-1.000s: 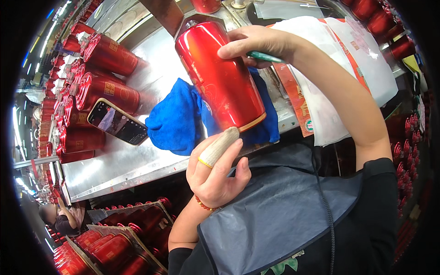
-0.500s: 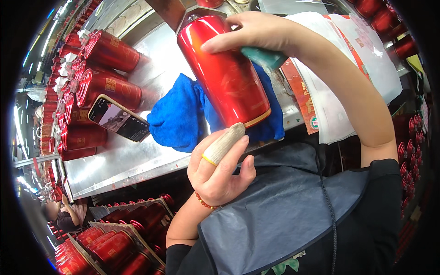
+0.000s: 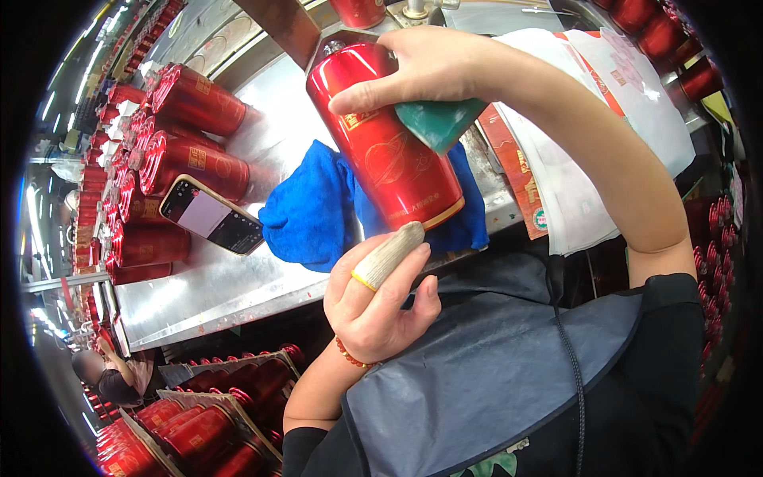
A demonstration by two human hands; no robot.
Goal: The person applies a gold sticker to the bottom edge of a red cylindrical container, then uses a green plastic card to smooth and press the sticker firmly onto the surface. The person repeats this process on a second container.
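Note:
A glossy red canister (image 3: 397,159) with gold markings lies tilted across my view, its gold-edged base toward me. My right hand (image 3: 429,71) curls over its far part, thumb across the front. A flat, flexible green piece (image 3: 441,121), perhaps a scraper, is tucked under that hand's fingers, against the canister's side. At the base, my left hand (image 3: 381,290) is bent, with fingertips touching the bottom rim and the thumb apart. A pale finger cot (image 3: 389,256) with a yellow edge covers one finger. Beneath the canister is a blue cloth (image 3: 306,211).
Several red canisters (image 3: 199,163) and a phone (image 3: 211,215) stand on the metal table (image 3: 214,298) at left. White sheets (image 3: 556,183) lie at right. Racks of red canisters (image 3: 195,429) fill the lower left, where a person (image 3: 119,378) sits farther off.
The canister has turned, bringing gold markings into view. My right thumb has shifted left across it, and the green piece has swung downward. My left hand stays at the base.

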